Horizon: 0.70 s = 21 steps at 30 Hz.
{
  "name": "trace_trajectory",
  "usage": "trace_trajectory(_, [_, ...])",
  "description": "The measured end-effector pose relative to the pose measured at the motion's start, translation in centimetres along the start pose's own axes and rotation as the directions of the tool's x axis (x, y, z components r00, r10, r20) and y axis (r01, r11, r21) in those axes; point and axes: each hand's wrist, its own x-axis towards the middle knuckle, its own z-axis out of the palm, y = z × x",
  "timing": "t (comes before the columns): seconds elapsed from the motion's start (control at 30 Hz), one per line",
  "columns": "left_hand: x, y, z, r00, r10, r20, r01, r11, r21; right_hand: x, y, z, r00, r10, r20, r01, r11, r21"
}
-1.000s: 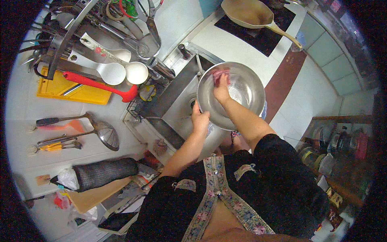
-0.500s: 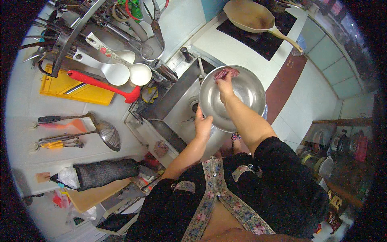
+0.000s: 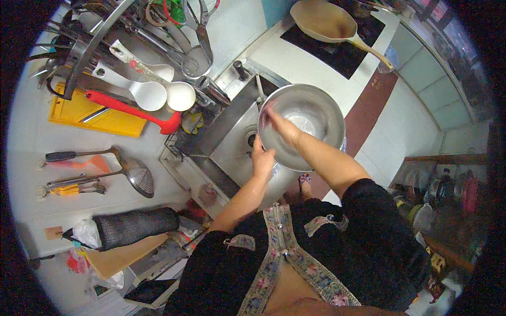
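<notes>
A round stainless steel bowl (image 3: 320, 113) is tilted over the right edge of the sink (image 3: 224, 139), its inside facing up. At its near-left rim my left hand (image 3: 262, 160) is closed, gripping the edge. Inside the bowl, my right hand (image 3: 283, 128) presses a crumpled pinkish-red scrubbing cloth (image 3: 267, 112) against the left wall. That hand and the cloth are smeared by motion, so the cloth's exact kind is hard to make out. The bowl's bottom looks wet and shiny.
A pale frying pan (image 3: 324, 22) rests on the black cooktop (image 3: 345, 60) beyond the bowl. Ladles (image 3: 150, 95), a red-handled tool (image 3: 132, 112) and a skimmer (image 3: 138, 178) hang on the left wall. A faucet (image 3: 242, 70) stands at the sink's far corner.
My right hand has swept the cloth from the bowl's far wall to its left wall. My left hand keeps hold of the rim, and the bowl has barely moved.
</notes>
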Motion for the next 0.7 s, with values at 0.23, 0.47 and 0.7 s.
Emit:
trace_trajectory(0.23, [2.7,-0.2,0.8,0.970,0.010,-0.243,-0.070,0.969,-0.237,-7.2,1.5,-6.6,0.653,0.737,0.172,0.013,0.216,-0.976])
trace_trajectory(0.47, [4.1,0.3,0.8,0.979,0.006,-0.204,-0.015,0.999,-0.042,-5.4,-5.4,-12.6,0.958,0.284,0.033,0.285,-0.940,-0.188])
trace_trajectory(0.7, [4.6,-0.7,0.4,0.959,0.093,-0.267,-0.085,0.995,0.042,-4.0,-1.1,-13.4,0.963,0.239,0.127,0.270,-0.870,-0.412])
